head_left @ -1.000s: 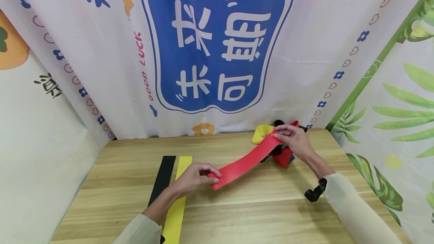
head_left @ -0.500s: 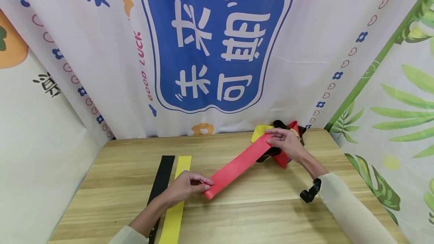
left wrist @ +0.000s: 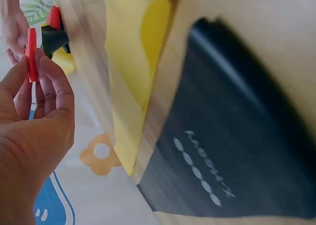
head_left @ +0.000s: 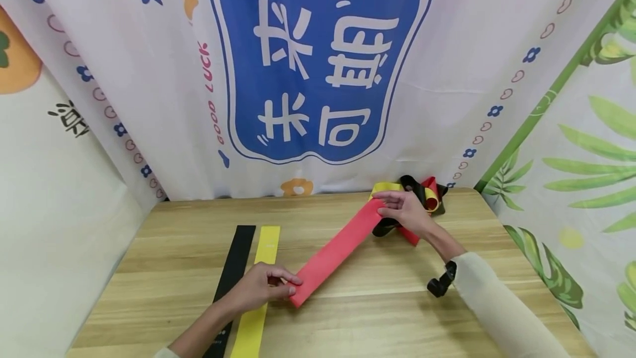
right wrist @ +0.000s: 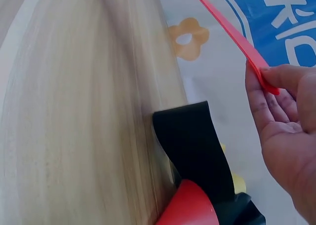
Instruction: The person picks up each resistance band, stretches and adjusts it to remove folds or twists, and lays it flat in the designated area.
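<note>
A flat red resistance band (head_left: 335, 253) is stretched slantwise above the table between both hands. My left hand (head_left: 260, 286) pinches its near end between thumb and fingers; my right hand (head_left: 404, 211) pinches the far end the same way. In the right wrist view the red band (right wrist: 237, 40) appears edge-on, running up from the right thumb (right wrist: 286, 79). To the left, a yellow band (head_left: 255, 314) lies lengthwise on the table, partly behind the left hand. Beside it a black band (head_left: 236, 258) lies flat, with pale print and dots showing in the left wrist view (left wrist: 200, 170).
A tangled heap of black, yellow and red bands (head_left: 431, 199) lies at the table's back right, partly behind the right hand. The wooden table (head_left: 348, 325) meets a printed white curtain (head_left: 348, 178) at the back. Patterned cloth (head_left: 571, 209) hangs on the right.
Both hands have moved left and toward the front with the red band. It sagged in a curve earlier and is now straighter. More of the heap at the back shows.
</note>
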Available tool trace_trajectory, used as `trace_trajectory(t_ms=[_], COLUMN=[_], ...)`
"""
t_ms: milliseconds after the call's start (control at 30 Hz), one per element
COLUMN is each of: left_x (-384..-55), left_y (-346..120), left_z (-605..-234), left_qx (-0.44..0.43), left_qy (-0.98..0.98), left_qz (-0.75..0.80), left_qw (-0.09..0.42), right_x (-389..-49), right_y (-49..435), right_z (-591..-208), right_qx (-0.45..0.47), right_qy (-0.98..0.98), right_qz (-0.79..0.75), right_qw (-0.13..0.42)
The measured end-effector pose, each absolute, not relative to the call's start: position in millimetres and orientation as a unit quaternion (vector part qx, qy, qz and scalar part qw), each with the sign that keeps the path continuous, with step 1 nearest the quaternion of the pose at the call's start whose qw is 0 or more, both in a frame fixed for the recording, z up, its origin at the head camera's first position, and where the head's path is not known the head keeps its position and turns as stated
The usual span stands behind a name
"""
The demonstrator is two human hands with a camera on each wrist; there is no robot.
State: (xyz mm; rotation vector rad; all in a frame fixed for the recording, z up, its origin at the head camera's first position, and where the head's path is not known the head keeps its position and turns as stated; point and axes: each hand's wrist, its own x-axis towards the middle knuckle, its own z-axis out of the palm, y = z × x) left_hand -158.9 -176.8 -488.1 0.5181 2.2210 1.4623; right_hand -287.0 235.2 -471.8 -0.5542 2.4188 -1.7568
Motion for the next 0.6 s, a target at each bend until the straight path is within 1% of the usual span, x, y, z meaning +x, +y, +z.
trace_trajectory(t_ms=[267,600], left_x=[-149,-132], left_y=[-189,-194], left_z=[-486,-487], left_qx=[0.152,0.130], left_qy=[0.811,0.793], left_qz=[0.525,0.542], left_qw=[0.211,0.246], right_x=[-288,-291], right_y=[217,190], right_z=[-477,-483], right_qx=[-0.189,-0.174], right_qy=[0.784,0.778], right_qz=[-0.591,-0.602], right_qw=[0.036,0.050])
